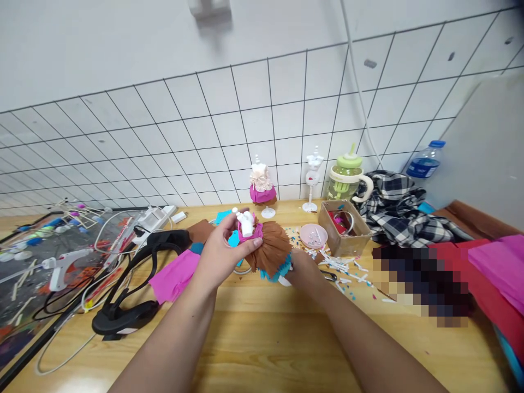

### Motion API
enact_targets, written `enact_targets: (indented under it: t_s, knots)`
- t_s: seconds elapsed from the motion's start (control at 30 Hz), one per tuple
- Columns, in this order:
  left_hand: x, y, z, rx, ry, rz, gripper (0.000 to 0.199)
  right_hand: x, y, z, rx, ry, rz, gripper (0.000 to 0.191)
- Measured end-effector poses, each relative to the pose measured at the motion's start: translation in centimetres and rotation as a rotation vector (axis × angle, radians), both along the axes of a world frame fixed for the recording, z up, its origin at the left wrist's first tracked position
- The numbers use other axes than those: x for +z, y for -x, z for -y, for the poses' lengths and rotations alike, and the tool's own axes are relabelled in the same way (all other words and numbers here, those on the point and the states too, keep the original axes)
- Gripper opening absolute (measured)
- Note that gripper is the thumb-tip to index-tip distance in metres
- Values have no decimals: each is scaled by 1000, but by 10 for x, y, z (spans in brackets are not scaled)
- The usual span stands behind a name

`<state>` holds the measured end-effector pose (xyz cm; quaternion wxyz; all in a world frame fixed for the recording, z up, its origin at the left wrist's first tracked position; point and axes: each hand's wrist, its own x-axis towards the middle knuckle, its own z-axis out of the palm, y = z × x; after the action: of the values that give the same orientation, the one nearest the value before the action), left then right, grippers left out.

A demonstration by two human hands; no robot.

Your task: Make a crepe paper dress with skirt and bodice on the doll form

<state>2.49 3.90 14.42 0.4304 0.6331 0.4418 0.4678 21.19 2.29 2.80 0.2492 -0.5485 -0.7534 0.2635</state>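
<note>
A small white dress form point(247, 222) is tipped over in front of me, its neck to the upper left. It wears a pink crepe-paper top point(250, 233), a pleated brown paper skirt point(272, 246) and a frilled blue layer point(275, 269) at the hem. My left hand point(223, 245) is closed around the top, thumb on the waist. My right hand point(302, 267) grips the stand end by the hem; its fingers are mostly hidden by the skirt. Part of the white base point(285, 280) shows below.
Behind stand a dressed form point(262, 183) and a bare one point(312, 177). Rightward are a pink dish point(314, 236), cardboard box point(344, 240), green-lidded cup point(347, 177) and scattered white sticks point(344, 265). Leftward lie pink paper point(174, 275), a black strap point(125, 311) and a glue gun point(67, 267).
</note>
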Motion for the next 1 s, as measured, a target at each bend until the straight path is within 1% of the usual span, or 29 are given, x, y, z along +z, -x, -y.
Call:
enact_targets:
  t_s: [0.03, 0.07, 0.13, 0.17, 0.2, 0.23, 0.3, 0.33, 0.37, 0.43, 0.47, 0.57, 0.67, 0.77, 0.8, 0.83, 0.87, 0.9, 0.93, 0.97, 1.0]
  knots:
    - [0, 2, 1, 1, 26, 68, 64, 0, -3, -1, 44, 32, -20, 12]
    - [-1, 6, 2, 8, 49, 138, 66, 2, -6, -2, 109, 81, -65, 14]
    - [-1, 17, 4, 28, 83, 263, 62, 8, -18, -4, 235, 201, -208, 28]
    - [-2, 25, 5, 31, 99, 310, 57, 12, -26, -5, 264, 261, -302, 36]
    - [-2, 33, 7, 22, 121, 346, 52, 16, -35, -6, 211, 269, -332, 40]
    - [-4, 41, 9, 9, 149, 370, 50, 20, -46, -6, 120, 242, -282, 39]
    - [-9, 56, 13, -16, 224, 371, 47, 26, -66, -4, -98, 163, -12, 29]
    - [-13, 61, 16, -28, 262, 358, 47, 26, -75, -1, -168, 148, 140, 25]
    - [-17, 65, 19, -48, 303, 347, 47, 24, -81, 2, -202, 149, 254, 21]
    - [-29, 67, 23, -115, 388, 360, 44, 18, -86, 11, -206, 142, 356, 17]
    - [-35, 66, 25, -149, 420, 388, 42, 13, -84, 15, -196, 102, 376, 20]
    - [-50, 58, 28, -203, 449, 488, 43, 1, -72, 24, -238, 35, 496, 26]
    - [-60, 54, 29, -217, 453, 545, 40, -5, -60, 25, -296, 59, 635, 21]
    - [-67, 56, 29, -229, 475, 571, 41, -7, -58, 24, -288, 123, 622, 13]
    - [-70, 58, 29, -229, 478, 576, 41, -7, -59, 24, -274, 146, 600, 17]
    - [-72, 59, 29, -227, 479, 579, 41, -7, -60, 25, -262, 161, 581, 29]
    - [-74, 61, 29, -229, 480, 581, 40, -7, -61, 25, -254, 164, 565, 44]
    - [-75, 62, 29, -233, 482, 583, 39, -7, -62, 26, -250, 151, 555, 59]
    - [-76, 63, 29, -240, 485, 586, 38, -5, -64, 27, -250, 125, 551, 70]
    - [-77, 64, 29, -249, 489, 589, 37, -3, -65, 28, -248, 96, 555, 73]
    - [-77, 64, 29, -255, 490, 594, 36, 0, -65, 30, -237, 69, 567, 67]
